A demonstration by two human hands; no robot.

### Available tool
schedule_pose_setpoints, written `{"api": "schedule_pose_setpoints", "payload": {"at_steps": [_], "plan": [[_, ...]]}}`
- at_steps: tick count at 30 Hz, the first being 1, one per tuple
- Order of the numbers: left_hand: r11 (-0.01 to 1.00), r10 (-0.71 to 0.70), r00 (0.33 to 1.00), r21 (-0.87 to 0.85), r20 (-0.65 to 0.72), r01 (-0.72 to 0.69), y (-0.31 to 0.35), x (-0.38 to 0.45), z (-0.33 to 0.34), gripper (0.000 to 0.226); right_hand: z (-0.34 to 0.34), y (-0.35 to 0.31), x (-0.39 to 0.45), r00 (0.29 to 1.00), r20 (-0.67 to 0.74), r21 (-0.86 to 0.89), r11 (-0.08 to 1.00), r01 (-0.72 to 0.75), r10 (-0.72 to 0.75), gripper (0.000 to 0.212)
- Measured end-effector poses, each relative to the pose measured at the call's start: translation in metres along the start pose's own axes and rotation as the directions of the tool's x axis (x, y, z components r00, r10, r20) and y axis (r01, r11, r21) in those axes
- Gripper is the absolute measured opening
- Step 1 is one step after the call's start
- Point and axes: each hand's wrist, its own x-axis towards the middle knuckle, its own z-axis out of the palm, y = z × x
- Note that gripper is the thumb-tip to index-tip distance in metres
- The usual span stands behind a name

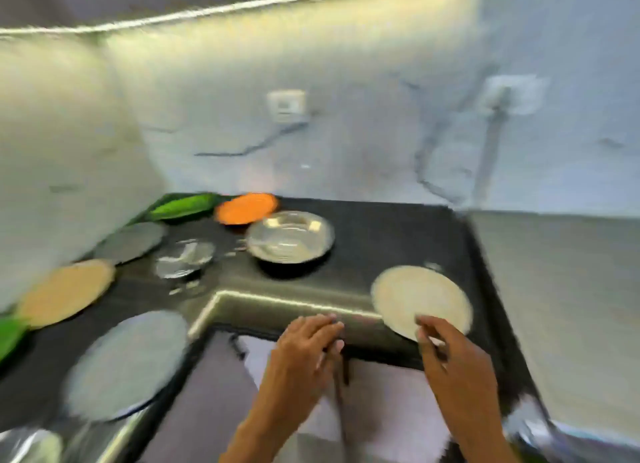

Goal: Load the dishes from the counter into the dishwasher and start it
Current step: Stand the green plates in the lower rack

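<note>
Two hands are closest. Right hand pinches the near rim of a round cream plate hanging over the black surface's front edge; it could tip and fall. Left hand seems to hold thin dark sticks, but blur hides the grip.

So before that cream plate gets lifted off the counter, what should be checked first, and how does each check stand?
1. Right hand on the cream plate: ok, fingers at its near rim.
2. Firm grip: cannot tell, the picture is blurred.
3. Left hand free to help: ok, it hangs open near the counter edge.
4. Plate apart from the steel bowl: ok, a gap shows.
5. Plate safely on the counter: not ok, it overhangs the edge.
6. Dishwasher open: cannot tell, not in view.
</note>
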Motion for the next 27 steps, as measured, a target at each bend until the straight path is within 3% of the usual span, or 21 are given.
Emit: {"api": "schedule_pose_setpoints", "payload": {"at_steps": [4, 8, 15, 19, 22, 25, 27], "plan": [[0.926, -0.292, 0.939, 0.193, -0.182, 0.325, -0.067, -0.047, -0.079, 0.029, 0.091, -0.072, 0.027, 0.941, 0.216, 0.051, 0.966, 0.255, -0.260, 0.020], [0.782, -0.454, 0.821, 0.287, -0.348, 0.554, -0.124, -0.094, -0.131, 0.028, 0.189, -0.132, 0.036, 0.807, 0.422, 0.203, 0.911, 0.360, -0.413, 0.017], [0.494, -0.592, 0.635, 0.400, -0.496, 0.772, -0.262, -0.143, -0.209, 0.032, 0.367, -0.226, 0.028, 0.567, 0.577, 0.379, 0.808, 0.452, -0.588, 0.017], [0.361, -0.663, 0.570, 0.459, -0.486, 0.812, -0.353, -0.142, -0.259, 0.017, 0.446, -0.267, 0.013, 0.430, 0.659, 0.404, 0.773, 0.489, -0.617, 0.019], [0.257, -0.823, 0.427, 0.424, -0.375, 0.868, -0.422, -0.150, -0.280, 0.035, 0.484, -0.283, 0.008, 0.372, 0.709, 0.406, 0.778, 0.480, -0.599, 0.019], [0.145, -0.924, 0.296, 0.495, -0.241, 0.857, -0.471, -0.162, -0.283, 0.056, 0.506, -0.286, 0.008, 0.322, 0.756, 0.390, 0.787, 0.479, -0.570, 0.018], [0.098, -0.952, 0.244, 0.568, -0.187, 0.817, -0.488, -0.167, -0.278, 0.060, 0.514, -0.281, 0.010, 0.291, 0.788, 0.387, 0.804, 0.451, -0.542, 0.017]]}}
